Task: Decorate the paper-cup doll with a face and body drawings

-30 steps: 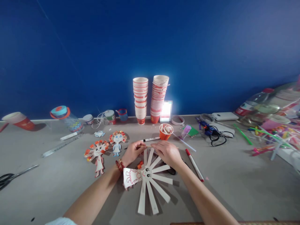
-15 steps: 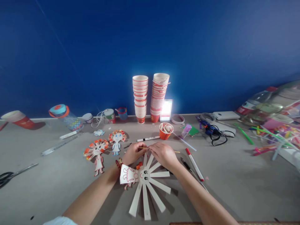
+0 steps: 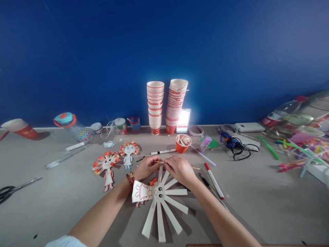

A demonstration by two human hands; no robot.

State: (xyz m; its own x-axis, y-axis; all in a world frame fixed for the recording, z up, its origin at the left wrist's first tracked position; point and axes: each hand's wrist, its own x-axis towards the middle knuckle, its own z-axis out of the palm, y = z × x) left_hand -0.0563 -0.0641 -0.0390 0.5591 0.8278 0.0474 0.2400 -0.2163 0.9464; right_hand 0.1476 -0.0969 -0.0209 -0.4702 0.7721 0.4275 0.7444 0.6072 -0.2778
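A paper-cup doll (image 3: 158, 192) lies in front of me, its drawn face ringed by long white strips spread like rays. Curled orange strips sit beside its neck, and a white paper dress with red outlines points left. My left hand (image 3: 147, 167) pinches a thin wooden stick (image 3: 159, 162) at the tip of one upright strip (image 3: 160, 174). On the other side, my right hand (image 3: 179, 168) has its fingers closed on the stick and strip tip. A pale stick end shows right of that hand. The fingers partly hide the contact.
Two finished dolls, one in red (image 3: 108, 178) and one in blue (image 3: 128, 157), lie left. Behind stand tall paper cup stacks (image 3: 155, 109) and a cup of scraps (image 3: 182, 146). Markers (image 3: 214, 181) lie right, scissors (image 3: 17, 189) far left, a glue gun (image 3: 232, 142) back right.
Both hands stay at the strip tip with barely any movement of the fingers. The whole view has shifted slightly; the doll lies as before.
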